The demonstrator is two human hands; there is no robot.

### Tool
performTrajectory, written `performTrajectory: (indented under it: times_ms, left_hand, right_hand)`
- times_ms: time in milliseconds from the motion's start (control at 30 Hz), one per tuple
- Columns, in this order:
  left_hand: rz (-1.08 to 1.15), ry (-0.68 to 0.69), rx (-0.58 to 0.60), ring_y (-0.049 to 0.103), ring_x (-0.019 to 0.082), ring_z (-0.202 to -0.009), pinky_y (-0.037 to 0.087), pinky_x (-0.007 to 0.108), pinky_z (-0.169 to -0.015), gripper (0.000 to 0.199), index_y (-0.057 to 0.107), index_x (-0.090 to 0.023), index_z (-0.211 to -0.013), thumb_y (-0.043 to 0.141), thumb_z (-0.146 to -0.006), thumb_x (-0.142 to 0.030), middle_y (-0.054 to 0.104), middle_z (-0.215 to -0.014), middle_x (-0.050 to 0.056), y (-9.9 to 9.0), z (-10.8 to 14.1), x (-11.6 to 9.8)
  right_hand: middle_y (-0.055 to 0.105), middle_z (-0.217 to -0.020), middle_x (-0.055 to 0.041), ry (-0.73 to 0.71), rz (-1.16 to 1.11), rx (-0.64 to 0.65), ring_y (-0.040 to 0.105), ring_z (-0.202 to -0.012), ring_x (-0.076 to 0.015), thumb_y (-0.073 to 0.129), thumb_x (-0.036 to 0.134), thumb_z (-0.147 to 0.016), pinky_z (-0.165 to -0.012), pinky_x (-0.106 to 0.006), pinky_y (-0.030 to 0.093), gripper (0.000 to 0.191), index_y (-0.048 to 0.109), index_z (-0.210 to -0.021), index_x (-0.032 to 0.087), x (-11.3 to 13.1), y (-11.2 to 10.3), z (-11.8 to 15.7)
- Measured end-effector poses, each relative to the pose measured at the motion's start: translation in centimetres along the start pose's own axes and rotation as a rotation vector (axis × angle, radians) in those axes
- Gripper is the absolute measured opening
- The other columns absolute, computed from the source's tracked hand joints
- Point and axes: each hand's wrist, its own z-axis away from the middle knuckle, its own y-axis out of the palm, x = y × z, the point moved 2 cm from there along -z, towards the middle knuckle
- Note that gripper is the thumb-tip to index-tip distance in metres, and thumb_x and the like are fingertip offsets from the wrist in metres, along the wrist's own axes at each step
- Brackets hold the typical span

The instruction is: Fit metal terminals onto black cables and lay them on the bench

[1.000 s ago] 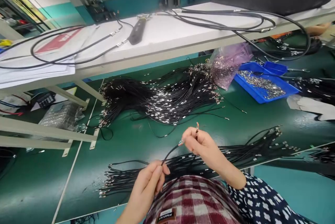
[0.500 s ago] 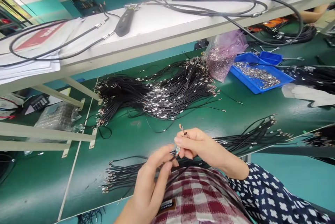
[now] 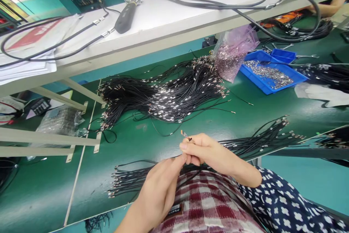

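In the head view my right hand (image 3: 203,150) is closed in a pinch on a thin black cable (image 3: 190,139). The cable's end, with an orange tip and fine coloured wires, sticks up past the thumb. My left hand (image 3: 163,178) is closed just below, its fingertips touching those of the right. The part of the cable between the fingers is hidden by them. Under both hands, along the table's front edge, lies a bundle of black cables (image 3: 131,181) with small metal ends, and its other end (image 3: 251,141) shows to the right.
A large heap of black cables (image 3: 163,95) lies on the green table (image 3: 109,160). Behind it are a bag of metal parts (image 3: 231,58) and a blue tray (image 3: 265,87). A white shelf (image 3: 152,27) crosses above, carrying looped cables and a black-handled tool (image 3: 125,18). Another person's arm (image 3: 331,8) shows far right.
My left hand has closed and moved up against the right fingertips, covering the small piece seen there before. The cable's tip now leans further left.
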Motion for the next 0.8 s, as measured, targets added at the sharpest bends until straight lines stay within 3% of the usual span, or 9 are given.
performTrajectory:
  times_ms: [133,300,400,467,533,667,733,800]
  left_hand:
    - [0.143,-0.124,-0.056,0.062,0.015,-0.085,0.051,0.027,-0.078,0.055,0.038,-0.028,-0.137,0.045,-0.089,-0.002,0.063,-0.105,0.005,0.2,0.3,0.0]
    - [0.571,-0.455,-0.369,0.053,0.011,-0.065,0.046,0.023,-0.060,0.037,0.041,-0.028,-0.127,0.047,-0.094,-0.015,0.055,-0.075,-0.001,-1.0,-1.3,-0.1]
    - [0.762,-0.523,-0.482,0.039,0.008,-0.058,0.036,0.020,-0.052,0.032,0.051,-0.022,-0.121,0.056,-0.090,-0.023,0.043,-0.067,-0.004,-2.1,-3.0,-0.1]
    - [0.823,-0.539,-0.430,0.034,0.007,-0.056,0.032,0.020,-0.050,0.034,0.055,-0.019,-0.120,0.060,-0.088,-0.028,0.040,-0.067,-0.004,-2.5,-4.0,0.1]
    - [0.842,-0.560,-0.301,0.032,0.006,-0.054,0.028,0.020,-0.049,0.031,0.060,-0.018,-0.116,0.061,-0.087,-0.031,0.039,-0.064,-0.004,-2.5,-4.6,0.5]
    - [0.797,-0.563,-0.137,0.035,0.005,-0.053,0.026,0.021,-0.049,0.017,0.069,-0.016,-0.087,0.064,-0.085,-0.032,0.048,-0.066,-0.002,-2.1,-5.1,1.0]
    - [0.781,-0.558,-0.133,0.039,0.005,-0.053,0.028,0.021,-0.049,0.018,0.067,-0.015,-0.078,0.066,-0.084,-0.032,0.052,-0.068,-0.001,-2.0,-5.2,1.0]
    - [0.775,-0.596,-0.183,0.037,0.005,-0.051,0.027,0.020,-0.047,0.020,0.063,-0.015,-0.072,0.067,-0.082,-0.032,0.049,-0.062,-0.002,-1.9,-5.3,1.0]
  right_hand:
    - [0.050,-0.061,0.0018,-0.051,0.032,0.017,0.040,-0.053,-0.0083,0.051,0.048,-0.093,-0.051,-0.022,0.030,0.041,0.058,-0.070,0.014,-0.5,-0.2,-0.1]
    - [0.040,-0.068,0.0042,-0.147,0.134,-0.032,0.035,-0.062,-0.0100,0.052,0.046,-0.094,-0.059,-0.023,0.031,0.032,0.047,-0.078,0.018,0.4,0.3,0.4]
    - [0.039,-0.071,0.0038,-0.161,0.163,0.011,0.034,-0.063,-0.0097,0.045,0.044,-0.098,-0.060,-0.023,0.031,0.031,0.044,-0.080,0.018,0.7,1.0,0.8]
    - [0.039,-0.067,0.0035,-0.182,0.140,0.100,0.034,-0.059,-0.0092,0.036,0.044,-0.101,-0.057,-0.022,0.031,0.037,0.044,-0.076,0.017,0.5,1.2,0.8]
    - [0.040,-0.063,0.0033,-0.162,0.072,0.223,0.034,-0.055,-0.0083,0.035,0.045,-0.100,-0.052,-0.022,0.029,0.042,0.043,-0.072,0.016,0.0,1.2,0.6]
    - [0.040,-0.058,0.0034,-0.022,-0.068,0.444,0.029,-0.049,-0.0069,0.038,0.050,-0.098,-0.043,-0.020,0.023,0.044,0.043,-0.070,0.016,-1.4,1.0,0.3]
    - [0.043,-0.060,0.0037,0.017,-0.099,0.432,0.029,-0.047,-0.0063,0.041,0.051,-0.097,-0.041,-0.019,0.021,0.040,0.046,-0.079,0.016,-1.8,1.0,0.3]
    - [0.048,-0.064,0.0045,-0.031,-0.117,0.276,0.030,-0.046,-0.0056,0.049,0.049,-0.094,-0.040,-0.017,0.022,0.032,0.046,-0.092,0.018,-2.0,0.9,0.2]
